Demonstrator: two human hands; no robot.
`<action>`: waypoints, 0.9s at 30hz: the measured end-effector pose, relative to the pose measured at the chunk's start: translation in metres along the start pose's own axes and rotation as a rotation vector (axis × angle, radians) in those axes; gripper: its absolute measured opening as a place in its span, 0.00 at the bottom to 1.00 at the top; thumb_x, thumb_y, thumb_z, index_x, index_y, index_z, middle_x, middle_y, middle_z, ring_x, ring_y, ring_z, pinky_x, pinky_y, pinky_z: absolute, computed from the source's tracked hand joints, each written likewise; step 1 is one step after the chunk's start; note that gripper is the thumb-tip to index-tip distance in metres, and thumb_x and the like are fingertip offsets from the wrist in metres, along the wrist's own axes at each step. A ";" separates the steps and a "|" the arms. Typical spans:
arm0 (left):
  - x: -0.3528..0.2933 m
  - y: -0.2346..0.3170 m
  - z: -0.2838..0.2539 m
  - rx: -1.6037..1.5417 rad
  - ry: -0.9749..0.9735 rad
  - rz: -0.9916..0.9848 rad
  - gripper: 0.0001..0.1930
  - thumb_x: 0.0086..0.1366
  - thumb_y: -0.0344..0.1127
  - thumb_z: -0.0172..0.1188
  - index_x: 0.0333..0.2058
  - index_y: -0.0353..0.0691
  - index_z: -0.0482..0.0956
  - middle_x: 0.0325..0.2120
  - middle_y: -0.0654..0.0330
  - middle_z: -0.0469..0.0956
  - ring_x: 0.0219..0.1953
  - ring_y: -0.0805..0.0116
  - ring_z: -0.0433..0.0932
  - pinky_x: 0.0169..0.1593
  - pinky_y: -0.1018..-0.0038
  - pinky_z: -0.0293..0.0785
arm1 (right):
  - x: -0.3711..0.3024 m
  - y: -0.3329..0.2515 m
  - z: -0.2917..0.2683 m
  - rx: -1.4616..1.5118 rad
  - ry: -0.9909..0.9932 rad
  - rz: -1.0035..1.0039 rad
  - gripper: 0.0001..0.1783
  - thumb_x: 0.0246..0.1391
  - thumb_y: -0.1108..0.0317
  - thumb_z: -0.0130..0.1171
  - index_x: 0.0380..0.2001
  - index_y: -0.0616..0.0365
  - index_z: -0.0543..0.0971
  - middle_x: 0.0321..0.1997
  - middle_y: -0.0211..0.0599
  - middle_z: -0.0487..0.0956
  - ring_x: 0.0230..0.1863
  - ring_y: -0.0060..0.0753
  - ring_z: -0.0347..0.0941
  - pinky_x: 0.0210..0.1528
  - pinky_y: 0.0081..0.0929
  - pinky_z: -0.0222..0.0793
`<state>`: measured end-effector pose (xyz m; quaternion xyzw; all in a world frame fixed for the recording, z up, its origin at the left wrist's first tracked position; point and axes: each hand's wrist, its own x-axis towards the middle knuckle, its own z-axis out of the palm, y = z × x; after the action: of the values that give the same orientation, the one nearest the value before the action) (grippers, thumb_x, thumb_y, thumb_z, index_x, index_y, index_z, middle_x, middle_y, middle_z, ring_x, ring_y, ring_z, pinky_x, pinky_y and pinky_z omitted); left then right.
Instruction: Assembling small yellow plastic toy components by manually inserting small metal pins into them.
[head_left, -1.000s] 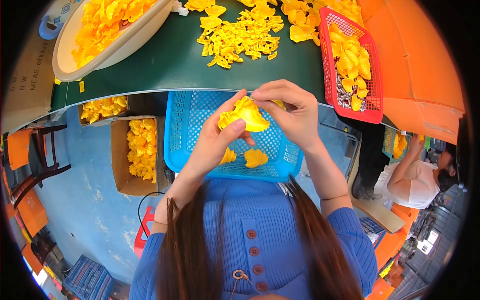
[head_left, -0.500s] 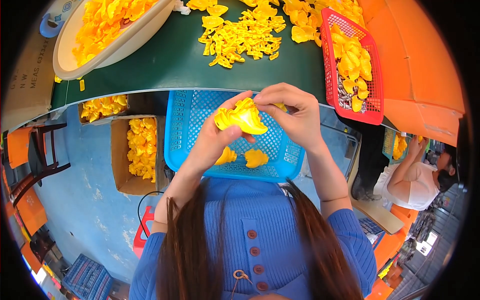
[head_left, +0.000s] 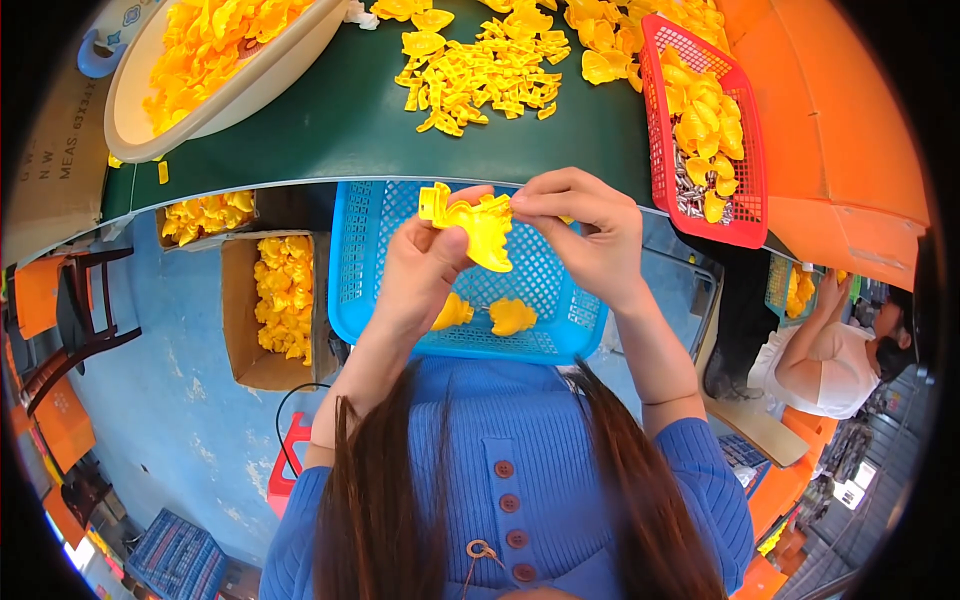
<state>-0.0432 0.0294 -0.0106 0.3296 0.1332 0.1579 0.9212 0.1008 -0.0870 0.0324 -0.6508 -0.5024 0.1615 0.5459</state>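
One yellow piece (head_left: 487, 235) is in the left hand (head_left: 425, 265), gripped between thumb and fingers above the blue basket (head_left: 352, 260). The right hand (head_left: 590, 225) is narrowed to a pinch at the piece's right edge; whether its fingertips grip the piece or something tiny, I cannot tell. Two loose pieces (head_left: 513, 316) lie in the basket. The small bits (head_left: 480, 80) on the green table (head_left: 330, 135) form one heap, too many to count, with larger pieces heaped beyond. Two boxes (head_left: 240, 330) stand under the table's left part.

Two locks of hair (head_left: 375, 500) hang over the lower view, covering part of the blue top (head_left: 455, 470). One stool (head_left: 290, 462) and a chair (head_left: 90, 320) are at left; one co-worker (head_left: 830, 370) sits at right, near another basket.

The cream bowl (head_left: 265, 92) holds a mound of yellow pieces. The red basket (head_left: 715, 231) holds yellow pieces and silver metal parts (head_left: 692, 195). Both boxes hold yellow pieces. A bit of yellow beside the right hand is probably another piece, mostly hidden.
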 end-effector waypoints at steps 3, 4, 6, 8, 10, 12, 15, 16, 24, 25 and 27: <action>0.000 0.002 0.004 -0.193 -0.018 -0.117 0.26 0.55 0.33 0.61 0.51 0.31 0.64 0.44 0.56 0.72 0.46 0.71 0.72 0.49 0.74 0.69 | -0.001 0.000 0.000 -0.062 -0.002 -0.051 0.11 0.40 0.86 0.57 0.29 0.63 0.80 0.32 0.39 0.77 0.34 0.27 0.74 0.36 0.20 0.70; 0.000 0.001 0.006 -0.190 0.028 -0.111 0.27 0.54 0.32 0.63 0.51 0.31 0.65 0.43 0.56 0.73 0.45 0.71 0.73 0.49 0.75 0.69 | -0.002 0.001 0.001 -0.063 -0.002 -0.051 0.11 0.40 0.86 0.57 0.29 0.63 0.80 0.32 0.39 0.77 0.34 0.27 0.74 0.36 0.20 0.70; -0.003 -0.003 0.015 0.029 0.085 0.006 0.27 0.54 0.31 0.63 0.51 0.31 0.65 0.43 0.56 0.73 0.45 0.71 0.73 0.49 0.75 0.69 | -0.008 0.003 0.003 -0.120 -0.007 -0.036 0.11 0.40 0.86 0.57 0.29 0.63 0.79 0.32 0.38 0.76 0.34 0.27 0.74 0.36 0.20 0.70; -0.004 -0.006 0.017 0.245 0.134 0.125 0.27 0.53 0.30 0.63 0.51 0.31 0.65 0.43 0.56 0.73 0.45 0.71 0.73 0.50 0.75 0.68 | -0.008 0.007 0.001 -0.053 -0.026 0.018 0.10 0.41 0.85 0.57 0.29 0.64 0.79 0.32 0.38 0.76 0.34 0.26 0.74 0.36 0.19 0.70; -0.005 -0.007 0.014 0.246 0.149 0.114 0.27 0.52 0.29 0.64 0.51 0.31 0.66 0.44 0.56 0.73 0.45 0.70 0.72 0.50 0.75 0.68 | -0.008 0.012 0.000 0.008 -0.040 0.070 0.09 0.42 0.84 0.57 0.30 0.65 0.79 0.33 0.37 0.76 0.34 0.25 0.74 0.37 0.19 0.69; -0.005 -0.006 0.015 0.182 0.132 0.090 0.27 0.52 0.29 0.64 0.51 0.30 0.66 0.45 0.55 0.72 0.46 0.69 0.72 0.51 0.74 0.67 | -0.008 0.015 0.002 0.403 0.022 0.293 0.09 0.45 0.82 0.57 0.33 0.66 0.77 0.34 0.36 0.75 0.34 0.23 0.73 0.38 0.18 0.69; -0.005 -0.004 0.012 0.236 0.137 0.107 0.29 0.51 0.33 0.65 0.50 0.30 0.66 0.44 0.54 0.73 0.46 0.68 0.73 0.51 0.74 0.68 | -0.010 0.011 0.004 0.489 0.000 0.426 0.06 0.47 0.80 0.57 0.32 0.67 0.75 0.33 0.36 0.75 0.33 0.22 0.72 0.37 0.18 0.70; -0.004 -0.004 0.011 0.233 0.123 0.103 0.29 0.51 0.33 0.65 0.50 0.30 0.66 0.44 0.54 0.73 0.46 0.68 0.73 0.51 0.74 0.68 | -0.011 0.010 0.004 0.506 -0.015 0.450 0.05 0.47 0.80 0.57 0.31 0.67 0.75 0.32 0.37 0.75 0.33 0.22 0.72 0.37 0.18 0.70; -0.004 -0.002 0.014 0.232 0.071 0.073 0.34 0.50 0.44 0.66 0.50 0.28 0.65 0.43 0.54 0.73 0.43 0.67 0.75 0.45 0.73 0.73 | -0.011 0.005 -0.002 0.102 -0.045 0.139 0.04 0.45 0.81 0.57 0.28 0.66 0.75 0.30 0.39 0.75 0.32 0.27 0.73 0.35 0.21 0.70; -0.004 -0.004 0.015 0.434 0.080 0.195 0.35 0.50 0.46 0.66 0.51 0.29 0.64 0.43 0.55 0.73 0.43 0.67 0.75 0.44 0.72 0.74 | -0.012 0.000 -0.002 0.003 -0.016 0.067 0.04 0.44 0.82 0.57 0.27 0.66 0.75 0.29 0.39 0.76 0.32 0.29 0.74 0.35 0.22 0.69; -0.004 -0.002 0.019 0.331 0.055 0.129 0.35 0.51 0.47 0.65 0.51 0.29 0.64 0.43 0.55 0.73 0.43 0.67 0.75 0.44 0.72 0.74 | -0.016 -0.005 -0.003 -0.066 0.044 0.028 0.05 0.43 0.80 0.59 0.27 0.65 0.76 0.29 0.40 0.77 0.33 0.33 0.74 0.36 0.23 0.69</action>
<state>-0.0399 0.0155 0.0030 0.4803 0.1613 0.2017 0.8382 0.0939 -0.1027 0.0321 -0.6789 -0.4861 0.1380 0.5327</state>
